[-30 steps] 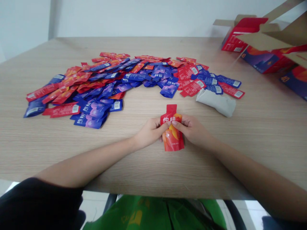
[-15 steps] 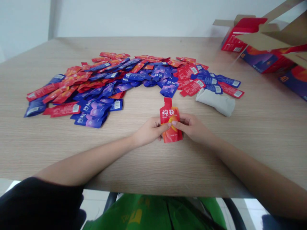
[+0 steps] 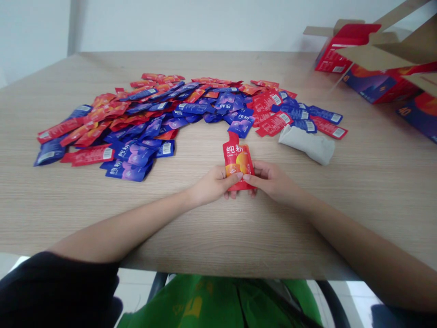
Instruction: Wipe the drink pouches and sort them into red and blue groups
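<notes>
Between my two hands is a red pouch [image 3: 239,157] with an orange fruit print, its narrow neck pointing away from me. My left hand [image 3: 218,183] grips its lower left side, thumb on the printed face and fingers behind. On the lower right side, my right hand [image 3: 268,178] pinches it the same way, the two thumb tips almost meeting. Some fingertips show below the pouch's bottom edge. Beyond my hands, a wide arc of red and blue pouches [image 3: 184,109] lies heaped on the table.
A folded white cloth [image 3: 307,145] lies right of my hands, touching the pouches' right end. Open cardboard boxes stand at the right: a red one [image 3: 336,52] at the back, a blue and red one [image 3: 372,84] nearer. The wooden table's [image 3: 205,255] front edge is close to my lap.
The red pouch has shifted slightly left and away from me within my grip, so my thumbs now press nearer its bottom edge. The heap, cloth and boxes are unmoved.
</notes>
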A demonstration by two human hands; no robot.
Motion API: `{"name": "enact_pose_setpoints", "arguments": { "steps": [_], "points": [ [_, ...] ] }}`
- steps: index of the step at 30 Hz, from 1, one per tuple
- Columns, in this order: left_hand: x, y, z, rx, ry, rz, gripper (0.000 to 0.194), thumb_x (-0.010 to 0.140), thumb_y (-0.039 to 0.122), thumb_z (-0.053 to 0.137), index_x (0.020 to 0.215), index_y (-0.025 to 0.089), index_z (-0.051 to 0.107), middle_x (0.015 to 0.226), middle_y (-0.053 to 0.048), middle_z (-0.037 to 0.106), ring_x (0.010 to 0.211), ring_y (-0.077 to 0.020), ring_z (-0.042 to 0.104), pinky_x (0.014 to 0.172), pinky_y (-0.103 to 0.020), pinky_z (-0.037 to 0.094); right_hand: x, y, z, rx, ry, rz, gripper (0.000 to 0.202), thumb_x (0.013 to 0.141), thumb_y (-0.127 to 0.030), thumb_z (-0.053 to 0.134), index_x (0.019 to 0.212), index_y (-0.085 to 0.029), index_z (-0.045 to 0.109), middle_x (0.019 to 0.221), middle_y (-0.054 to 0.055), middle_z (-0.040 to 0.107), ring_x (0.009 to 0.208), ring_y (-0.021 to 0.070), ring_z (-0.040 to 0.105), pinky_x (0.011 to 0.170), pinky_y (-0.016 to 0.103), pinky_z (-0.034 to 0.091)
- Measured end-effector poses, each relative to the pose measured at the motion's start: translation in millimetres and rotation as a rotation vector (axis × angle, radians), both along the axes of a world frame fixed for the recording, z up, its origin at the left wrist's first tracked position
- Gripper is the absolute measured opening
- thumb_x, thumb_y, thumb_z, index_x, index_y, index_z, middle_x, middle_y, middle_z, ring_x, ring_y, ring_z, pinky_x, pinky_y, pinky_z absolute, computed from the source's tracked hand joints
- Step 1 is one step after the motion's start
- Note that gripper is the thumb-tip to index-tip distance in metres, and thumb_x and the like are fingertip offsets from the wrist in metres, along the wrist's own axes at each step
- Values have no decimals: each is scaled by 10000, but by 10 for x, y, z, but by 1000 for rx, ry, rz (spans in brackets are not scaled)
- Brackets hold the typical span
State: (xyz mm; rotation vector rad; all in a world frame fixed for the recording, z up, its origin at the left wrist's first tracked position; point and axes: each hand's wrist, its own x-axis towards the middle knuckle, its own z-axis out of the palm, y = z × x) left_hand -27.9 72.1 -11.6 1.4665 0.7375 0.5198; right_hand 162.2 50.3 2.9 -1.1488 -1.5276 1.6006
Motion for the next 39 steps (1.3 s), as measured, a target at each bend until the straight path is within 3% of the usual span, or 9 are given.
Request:
{"name": "enact_pose_setpoints", "arguments": {
  "steps": [6, 17, 21, 24, 27, 32, 34, 37, 39],
  "points": [
    [-2, 19, 10, -28, 15, -46, 443, 935, 504, 541, 691, 141, 610, 580, -7, 615, 482, -88, 551, 466, -198, 463, -12, 15, -8, 49, 87, -79, 331, 773, -423, 745, 916, -188, 561, 678, -19, 649, 492, 104, 558, 449, 244, 488],
    [-45, -14, 30, 16, 64, -80, 419, 906, 500, 568, 678, 150, 590, 542, -1, 602, 500, -100, 581, 496, -207, 460, -3, -19, 30, 48, 23, 51, 274, 820, -426, 683, 832, -191, 544, 590, -40, 589, 457, 95, 530, 444, 240, 446],
    [-67, -8, 103, 96, 88, 148, 331, 902, 482, 590, 913, 152, 584, 637, 16, 613, 504, -87, 573, 450, -177, 411, 16, -64, 50, 125, -72, -177, 223, 855, -367, 615, 969, -208, 508, 610, -53, 575, 410, 99, 491, 400, 244, 384],
    [-87, 5, 153, 54, 67, 211, 384, 907, 517, 569, 1071, 172, 536, 878, -34, 668, 593, -97, 617, 469, -183, 428, 11, -139, 49, 395, -299, -326, 178, 859, -280, 577, 1002, -229, 484, 688, -24, 602, 497, 120, 524, 460, 260, 373],
    [-75, -47, 180, -14, 11, 162, 460, 899, 534, 576, 1182, 176, 516, 997, -66, 675, 745, -136, 649, 572, -221, 492, -80, -266, 12, 619, -584, -167, 150, 840, -217, 544, 980, -233, 492, 680, -12, 585, 536, 137, 508, 517, 293, 343],
    [-28, -137, 164, -268, -186, 147, 437, 879, 421, 643, 1215, 159, 543, 948, -56, 705, 917, -198, 674, 840, -337, 531, -195, -395, 80, 644, -671, 117, 187, 823, -374, 631, 861, -233, 515, 641, -13, 551, 536, 141, 466, 521, 312, 300],
    [-29, -136, 147, -314, -248, 124, 346, 884, 412, 647, 1104, 147, 613, 934, -62, 713, 900, -190, 681, 871, -332, 521, -128, -348, 166, 608, -594, 63, 203, 826, -389, 646, 813, -229, 520, 633, -29, 537, 547, 125, 469, 533, 295, 325],
    [-45, -154, 121, -338, -226, -34, 325, 910, 440, 629, 1005, 131, 663, 944, -89, 725, 857, -182, 689, 854, -323, 530, 20, -208, 247, 556, -424, -179, 149, 878, -362, 588, 922, -221, 564, 739, -10, 586, 636, 132, 523, 587, 284, 395],
    [-53, -187, 104, -350, -171, -152, 358, 933, 467, 590, 1003, 126, 672, 922, -98, 727, 848, -191, 694, 834, -334, 540, 70, -128, 238, 448, -315, -174, 201, 894, -389, 567, 983, -211, 584, 831, 19, 628, 716, 151, 564, 628, 290, 432]
  ]
}}
